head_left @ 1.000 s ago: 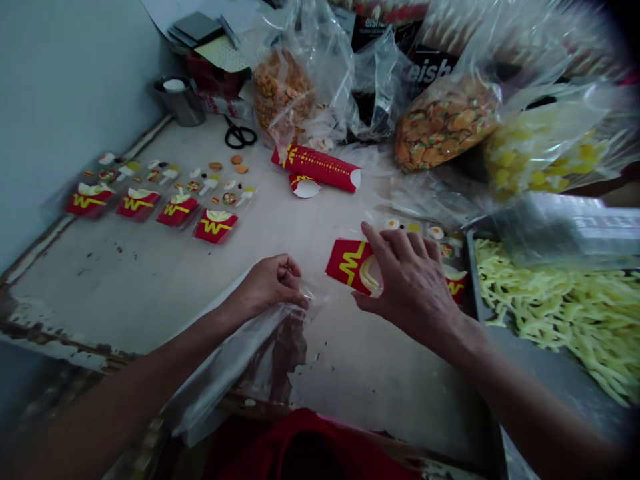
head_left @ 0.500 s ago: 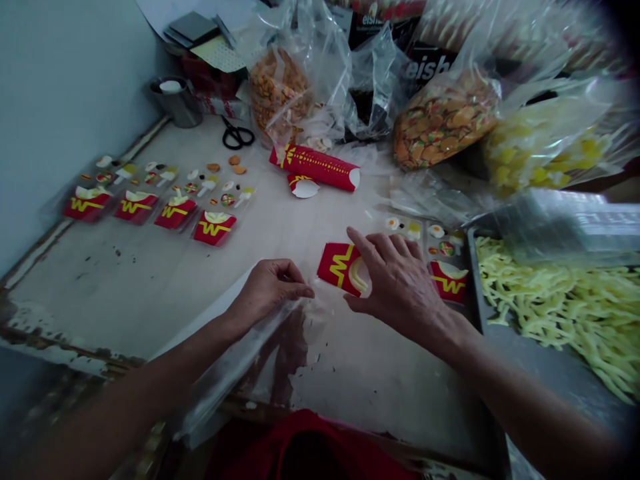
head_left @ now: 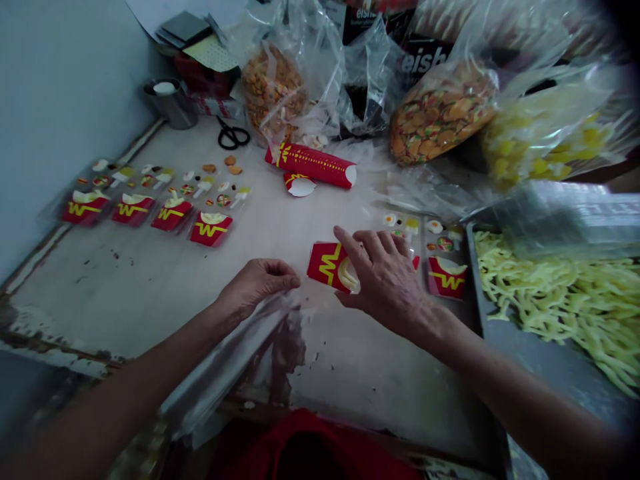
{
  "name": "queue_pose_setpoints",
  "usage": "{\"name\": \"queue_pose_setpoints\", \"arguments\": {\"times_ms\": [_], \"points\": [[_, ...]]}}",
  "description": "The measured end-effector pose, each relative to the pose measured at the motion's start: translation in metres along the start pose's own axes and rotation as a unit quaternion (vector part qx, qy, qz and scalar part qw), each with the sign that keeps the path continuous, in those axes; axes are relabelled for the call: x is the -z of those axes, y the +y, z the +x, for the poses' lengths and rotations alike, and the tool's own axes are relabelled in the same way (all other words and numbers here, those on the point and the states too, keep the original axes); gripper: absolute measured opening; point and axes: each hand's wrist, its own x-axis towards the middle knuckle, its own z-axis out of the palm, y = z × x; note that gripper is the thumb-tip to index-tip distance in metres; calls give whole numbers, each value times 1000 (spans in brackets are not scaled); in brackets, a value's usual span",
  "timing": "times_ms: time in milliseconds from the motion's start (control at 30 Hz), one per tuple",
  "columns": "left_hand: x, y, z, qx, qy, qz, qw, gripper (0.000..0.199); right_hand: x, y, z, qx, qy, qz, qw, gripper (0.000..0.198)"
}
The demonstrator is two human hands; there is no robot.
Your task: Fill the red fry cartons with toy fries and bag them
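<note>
My left hand [head_left: 257, 287] is closed in a pinch at the mid-table, on the edge of a clear plastic bag [head_left: 235, 353] that trails down over the table's front edge. Just right of it, my right hand [head_left: 387, 273] curls its thumb and fingers around the open end of a small red fry carton [head_left: 323, 262] with a yellow W. Pale fry-shaped pieces [head_left: 347, 275] show in the carton's mouth, partly covered by the hand. The carton lies on its side, its base pointing at my left fingertips. Behind my right hand sits a packed red carton set [head_left: 447, 277].
Several packed carton sets [head_left: 211, 229] line the left. A red carton stack [head_left: 313, 165], scissors [head_left: 233, 135] and a metal cup [head_left: 173, 107] are farther back. Bags of small pieces [head_left: 443, 113] stand behind. At right, a tray [head_left: 477, 287] holds pale fry strips, with clear packs [head_left: 565, 217] above.
My right hand and the fry carton have shifted slightly left, and the left hand has shifted a little left too. The whole view has also moved slightly.
</note>
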Motion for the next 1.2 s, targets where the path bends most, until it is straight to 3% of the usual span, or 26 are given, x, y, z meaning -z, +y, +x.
{"name": "queue_pose_setpoints", "arguments": {"times_ms": [100,300,467,700,800,867,967,1033,1100,1167,1200], "points": [[4,7,1,2,19,14,1000,29,0,-2,-5,38,-37,26,998,94],[11,7,-2,22,-19,23,999,40,1,7,-15,92,-128,123,980,97],[13,7,-9,-8,-35,110,993,43,1,4,-12,151,-146,139,968,98],[20,12,-14,-23,-192,205,959,34,-1,-27,-27,161,-132,38,977,95],[16,18,-18,-36,-291,227,929,50,-4,-53,-41,135,-139,41,980,98],[13,23,-20,-58,-304,270,912,72,-10,-77,-46,99,-139,51,984,101],[12,23,-26,-177,-237,366,882,91,-24,-112,-41,18,-130,67,989,101],[15,15,-39,-287,-105,423,853,78,-34,-127,-34,-40,-123,72,989,102],[16,-1,-58,-354,78,453,814,51,-38,-132,-31,-69,-111,66,989,110],[14,-22,-80,-362,200,475,777,36,-37,-129,-38,-63,-95,52,992,119],[11,-32,-89,-356,219,489,766,37,-35,-127,-45,-57,-88,41,994,121]]}}
